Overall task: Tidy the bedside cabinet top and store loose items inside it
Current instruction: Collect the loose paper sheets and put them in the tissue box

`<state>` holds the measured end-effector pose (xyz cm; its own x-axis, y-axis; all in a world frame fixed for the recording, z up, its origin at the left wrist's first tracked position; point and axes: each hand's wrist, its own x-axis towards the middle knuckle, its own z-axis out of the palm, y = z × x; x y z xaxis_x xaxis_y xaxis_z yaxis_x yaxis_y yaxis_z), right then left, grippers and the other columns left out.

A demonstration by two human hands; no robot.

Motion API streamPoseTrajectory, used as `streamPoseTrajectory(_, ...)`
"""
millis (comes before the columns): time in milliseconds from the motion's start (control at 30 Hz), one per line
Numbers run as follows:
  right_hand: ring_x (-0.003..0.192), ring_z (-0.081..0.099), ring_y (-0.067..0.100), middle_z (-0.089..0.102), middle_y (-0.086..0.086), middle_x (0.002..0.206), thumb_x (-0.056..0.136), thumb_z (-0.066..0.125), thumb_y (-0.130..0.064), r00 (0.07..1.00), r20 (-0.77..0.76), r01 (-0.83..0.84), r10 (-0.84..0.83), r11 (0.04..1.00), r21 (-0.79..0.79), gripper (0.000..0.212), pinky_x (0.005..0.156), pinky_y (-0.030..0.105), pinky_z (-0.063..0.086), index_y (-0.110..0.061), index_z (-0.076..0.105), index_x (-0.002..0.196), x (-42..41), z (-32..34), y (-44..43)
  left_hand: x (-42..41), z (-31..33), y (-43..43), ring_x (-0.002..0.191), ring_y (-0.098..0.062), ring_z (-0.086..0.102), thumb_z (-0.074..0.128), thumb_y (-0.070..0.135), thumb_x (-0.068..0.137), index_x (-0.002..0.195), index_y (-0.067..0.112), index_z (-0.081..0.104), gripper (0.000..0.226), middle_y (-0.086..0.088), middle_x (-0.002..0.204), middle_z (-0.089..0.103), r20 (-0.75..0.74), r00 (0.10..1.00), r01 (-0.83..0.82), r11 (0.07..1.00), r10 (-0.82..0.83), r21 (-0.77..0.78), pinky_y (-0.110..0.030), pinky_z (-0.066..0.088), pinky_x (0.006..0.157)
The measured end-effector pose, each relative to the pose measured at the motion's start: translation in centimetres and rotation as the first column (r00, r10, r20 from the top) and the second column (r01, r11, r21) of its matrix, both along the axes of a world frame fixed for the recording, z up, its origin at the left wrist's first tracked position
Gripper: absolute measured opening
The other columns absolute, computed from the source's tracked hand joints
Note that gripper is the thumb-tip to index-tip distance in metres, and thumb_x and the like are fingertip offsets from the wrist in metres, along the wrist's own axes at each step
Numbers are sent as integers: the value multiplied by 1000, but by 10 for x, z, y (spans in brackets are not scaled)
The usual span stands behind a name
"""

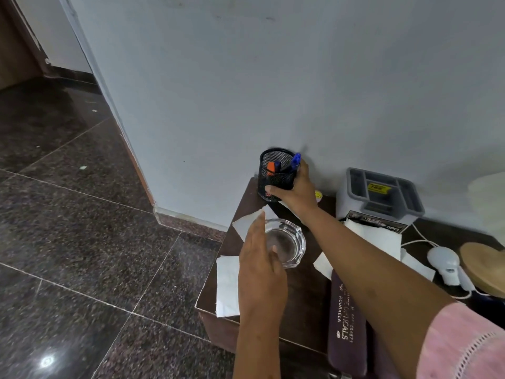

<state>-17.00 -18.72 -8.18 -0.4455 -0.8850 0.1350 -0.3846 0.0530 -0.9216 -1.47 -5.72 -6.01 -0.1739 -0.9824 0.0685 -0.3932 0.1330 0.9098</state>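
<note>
In the head view, a dark brown cabinet top point(300, 291) is being seen from above, standing against a pale wall point(218, 91). At its far left corner a black mesh pen holder point(274, 177) is being gripped by the right hand point(296, 191), with thumb and fingers curled round the holder's side. The right arm is reaching in from the lower right, with a pink sleeve point(464, 346) at its near end. Blue pens point(295, 161) and an orange marker point(270, 167) are standing inside the holder.

Nearer the viewer, the left hand point(262, 269) is being held flat, fingers straight and grasping nothing, over the left rim of a clear glass ashtray point(291, 243). Whether it is touching the glass cannot be told. The ashtray is lying between the two hands, just in front of the pen holder.

A white paper sheet point(244, 222) is showing at the ashtray's far left, beside the left fingertips. A second sheet point(226, 285) is lying at the cabinet's left edge, just beside the left wrist.

To the right of the right arm, several things are being shown crowded together: a grey organiser box point(382, 192), more white paper point(377, 236), a purple spectacle case point(347, 324), a white corded device point(445, 262) and a round wooden piece point(483, 263)
</note>
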Motion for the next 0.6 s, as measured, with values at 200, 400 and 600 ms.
streamPoseTrajectory(200,114,55,27,58,13,120,73,68,8,990,-141,-2,14,996,87,55,99,34,44,-6,50,123,-4,-20,19,0,-1,1,138,-2,27,46,7,94,145,40,22,65,16,151,28,-12,1000,-10,1000,10,-11,-15,30,98)
streamPoseTrajectory(400,120,53,26,59,13,128,82,59,7,951,-290,-24,102,965,261,51,100,27,39,-6,51,130,-13,-10,25,2,1,1,138,-6,29,48,8,93,144,39,24,64,14,151,29,-18,1000,-20,1000,20,4,-20,31,100)
streamPoseTrajectory(600,127,48,24,53,11,137,76,73,-5,938,-285,-104,199,943,317,64,108,35,40,-8,49,135,-17,1,43,6,1,1,137,-8,31,51,11,93,145,34,26,62,11,151,30,8,1000,-8,1000,8,22,-20,29,103)
